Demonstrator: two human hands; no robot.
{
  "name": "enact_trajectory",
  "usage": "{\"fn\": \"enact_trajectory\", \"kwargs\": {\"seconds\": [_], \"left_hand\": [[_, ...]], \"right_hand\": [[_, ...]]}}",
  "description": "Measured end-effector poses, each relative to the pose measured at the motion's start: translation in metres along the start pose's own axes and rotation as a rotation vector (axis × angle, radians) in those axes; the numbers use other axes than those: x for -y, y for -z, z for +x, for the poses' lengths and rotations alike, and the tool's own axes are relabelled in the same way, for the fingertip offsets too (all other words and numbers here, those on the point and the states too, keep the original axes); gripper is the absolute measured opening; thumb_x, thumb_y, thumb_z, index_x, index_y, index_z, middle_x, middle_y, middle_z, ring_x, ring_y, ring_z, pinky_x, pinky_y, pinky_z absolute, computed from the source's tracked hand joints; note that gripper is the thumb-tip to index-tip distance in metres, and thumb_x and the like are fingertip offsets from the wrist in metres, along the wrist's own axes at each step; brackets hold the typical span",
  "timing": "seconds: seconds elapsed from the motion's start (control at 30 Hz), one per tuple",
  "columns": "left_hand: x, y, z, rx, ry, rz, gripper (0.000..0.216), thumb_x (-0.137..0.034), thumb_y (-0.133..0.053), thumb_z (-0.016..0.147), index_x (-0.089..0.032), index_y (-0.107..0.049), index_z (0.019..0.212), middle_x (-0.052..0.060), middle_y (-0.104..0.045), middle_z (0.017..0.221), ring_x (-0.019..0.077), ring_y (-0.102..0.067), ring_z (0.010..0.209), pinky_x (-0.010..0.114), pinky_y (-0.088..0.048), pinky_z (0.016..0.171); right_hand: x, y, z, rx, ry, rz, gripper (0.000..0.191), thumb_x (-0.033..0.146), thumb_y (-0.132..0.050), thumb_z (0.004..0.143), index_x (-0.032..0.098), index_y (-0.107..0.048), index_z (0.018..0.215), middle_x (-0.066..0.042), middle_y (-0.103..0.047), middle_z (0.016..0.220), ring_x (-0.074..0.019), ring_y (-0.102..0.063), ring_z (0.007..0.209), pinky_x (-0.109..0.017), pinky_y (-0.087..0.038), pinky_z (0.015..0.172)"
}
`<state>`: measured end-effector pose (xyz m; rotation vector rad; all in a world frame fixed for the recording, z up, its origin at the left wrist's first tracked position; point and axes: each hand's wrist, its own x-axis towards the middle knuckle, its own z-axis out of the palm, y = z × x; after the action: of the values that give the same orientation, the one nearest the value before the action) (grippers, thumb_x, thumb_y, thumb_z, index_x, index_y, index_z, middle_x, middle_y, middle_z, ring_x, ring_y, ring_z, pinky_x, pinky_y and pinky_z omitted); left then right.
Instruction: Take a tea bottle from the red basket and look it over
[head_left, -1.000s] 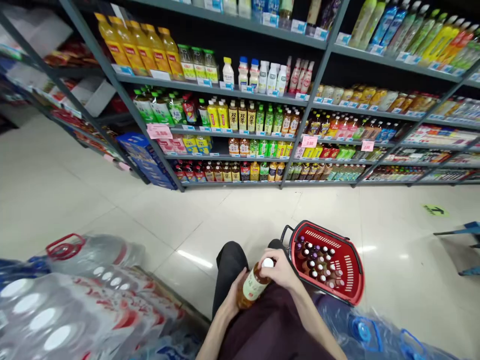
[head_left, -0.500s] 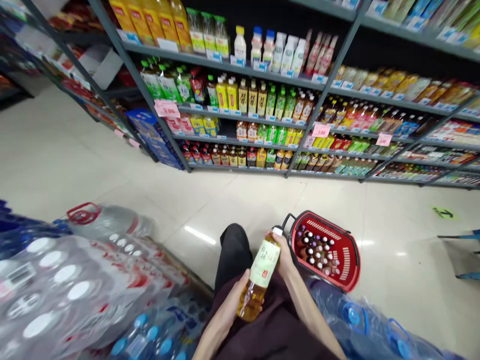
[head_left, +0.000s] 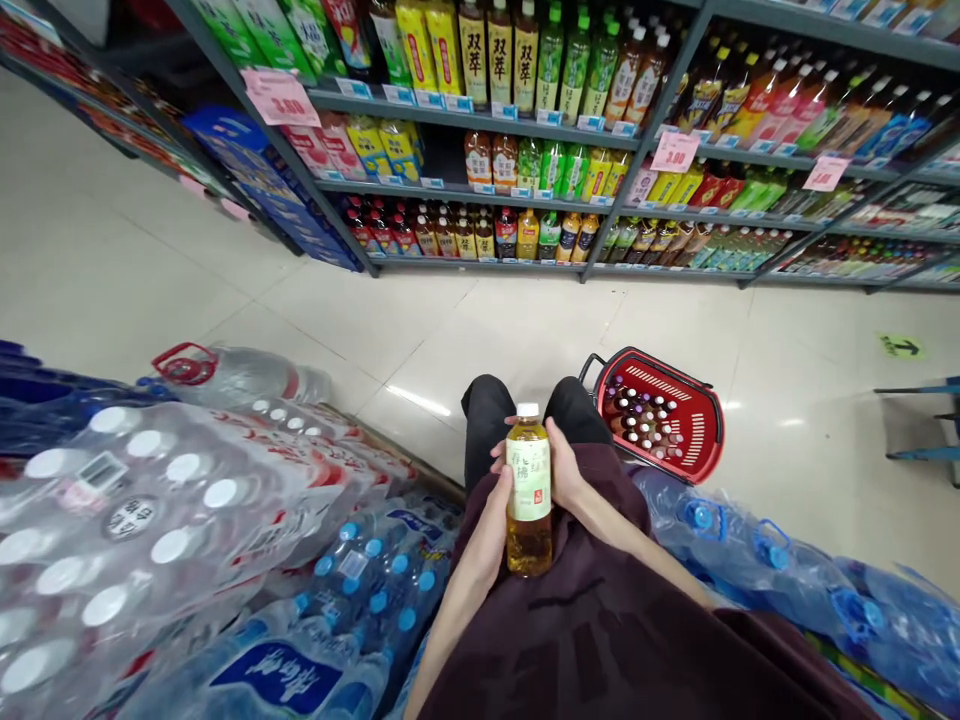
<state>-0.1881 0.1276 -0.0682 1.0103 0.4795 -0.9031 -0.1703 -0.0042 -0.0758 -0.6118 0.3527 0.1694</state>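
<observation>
The fingers (head_left: 504, 470) of the left hand (head_left: 495, 520) are curled closed about the lower half of a tea bottle (head_left: 529, 495), pressed against its left side below the pale label, while the right hand (head_left: 564, 470) is wrapped shut around the upper right side of the same bottle, its fingertips hidden behind the label. The bottle is held upright in front of the lap, white cap uppermost, amber liquid showing beneath the label, so that the label is turned toward the camera; the step in hand is judged to be an inspection of the bottle, with both hands steadying it. Any move from here is judged to call for one hand to let go while the other keeps the full weight, since the bottle is carried by both grips and rests on nothing. Just to the right, on the tiled floor (head_left: 787, 340), a red basket (head_left: 705, 430) full of capped bottles is seen. Shrink-wrapped packs of water bottles (head_left: 172, 490) are stacked to the left, large blue-capped water jugs (head_left: 757, 560) lie to the right, and drink shelves (head_left: 480, 190) line the far side.
</observation>
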Motion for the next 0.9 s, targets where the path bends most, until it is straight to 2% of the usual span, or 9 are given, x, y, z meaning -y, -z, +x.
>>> {"fn": "enact_trajectory", "kwargs": {"seconds": [0.07,0.13,0.27,0.37,0.47,0.57,0.63,0.77,0.9], "left_hand": [[-0.001,0.000,0.000,-0.033,-0.001,-0.056,0.052,-0.054,-0.057,0.102,-0.021,-0.065,0.142,0.011,-0.075,0.134,0.0273,-0.071,0.122,0.042,-0.055,0.110],[-0.003,0.001,-0.001,-0.010,-0.012,-0.068,0.052,-0.055,-0.054,0.103,-0.023,-0.063,0.144,0.009,-0.072,0.140,0.0280,-0.067,0.129,0.044,-0.050,0.116],[-0.005,0.006,-0.004,0.125,-0.111,0.165,0.064,-0.067,-0.059,0.096,-0.020,-0.068,0.139,0.010,-0.071,0.142,0.0323,-0.061,0.136,0.046,-0.041,0.123],[-0.005,0.008,-0.007,0.201,-0.180,0.419,0.069,-0.071,-0.057,0.095,-0.019,-0.069,0.139,0.011,-0.071,0.141,0.0337,-0.064,0.131,0.046,-0.041,0.122],[-0.005,0.008,-0.010,0.231,-0.198,0.481,0.071,-0.071,-0.052,0.097,-0.016,-0.070,0.137,0.012,-0.075,0.134,0.0345,-0.069,0.122,0.045,-0.047,0.113],[-0.002,0.008,-0.009,0.209,-0.181,0.369,0.066,-0.070,-0.057,0.095,-0.015,-0.076,0.128,0.013,-0.079,0.124,0.0343,-0.070,0.118,0.042,-0.048,0.110],[0.003,0.007,-0.007,0.203,-0.123,0.174,0.063,-0.068,-0.061,0.095,-0.015,-0.078,0.124,0.013,-0.081,0.118,0.0329,-0.070,0.119,0.040,-0.047,0.111],[0.006,-0.001,-0.004,0.204,-0.038,-0.237,0.053,-0.058,-0.057,0.101,-0.019,-0.072,0.134,0.010,-0.080,0.121,0.0282,-0.071,0.121,0.040,-0.047,0.114],[-0.002,-0.013,-0.008,0.144,0.005,-0.416,0.043,-0.043,-0.053,0.106,-0.019,-0.068,0.138,0.008,-0.079,0.125,0.0257,-0.072,0.118,0.040,-0.048,0.116]], "right_hand": [[-0.009,-0.001,0.001,-0.007,-0.047,-0.063,0.062,0.072,-0.062,0.089,0.021,-0.066,0.122,-0.005,-0.077,0.084,-0.0251,-0.075,0.076,-0.038,-0.063,0.068],[-0.014,-0.001,0.003,-0.040,-0.058,-0.104,0.064,0.073,-0.064,0.087,0.019,-0.067,0.122,-0.006,-0.077,0.083,-0.0256,-0.075,0.077,-0.037,-0.062,0.068],[-0.013,-0.001,0.003,-0.091,-0.087,-0.102,0.069,0.079,-0.057,0.088,0.019,-0.067,0.120,-0.006,-0.076,0.079,-0.0266,-0.075,0.076,-0.037,-0.062,0.064],[-0.010,-0.001,-0.001,-0.103,-0.110,-0.117,0.071,0.082,-0.053,0.087,0.020,-0.067,0.118,-0.006,-0.075,0.078,-0.0271,-0.074,0.075,-0.037,-0.061,0.061],[-0.008,0.000,-0.007,-0.132,-0.099,-0.167,0.071,0.084,-0.057,0.084,0.022,-0.066,0.117,-0.005,-0.074,0.079,-0.0277,-0.075,0.077,-0.037,-0.061,0.060],[-0.008,0.002,-0.010,-0.155,-0.092,-0.229,0.073,0.086,-0.056,0.082,0.023,-0.067,0.116,-0.006,-0.074,0.079,-0.0288,-0.075,0.079,-0.039,-0.062,0.063],[-0.009,0.004,-0.011,-0.163,-0.078,-0.273,0.074,0.087,-0.055,0.081,0.023,-0.069,0.114,-0.006,-0.075,0.079,-0.0283,-0.074,0.078,-0.040,-0.062,0.066],[-0.011,0.008,-0.009,-0.244,0.042,-0.391,0.067,0.083,-0.063,0.079,0.021,-0.072,0.104,-0.007,-0.078,0.087,-0.0266,-0.075,0.083,-0.040,-0.061,0.076],[-0.011,0.012,-0.009,-0.281,0.119,-0.463,0.064,0.080,-0.069,0.076,0.020,-0.074,0.101,-0.007,-0.081,0.098,-0.0267,-0.075,0.095,-0.039,-0.060,0.085]]}}
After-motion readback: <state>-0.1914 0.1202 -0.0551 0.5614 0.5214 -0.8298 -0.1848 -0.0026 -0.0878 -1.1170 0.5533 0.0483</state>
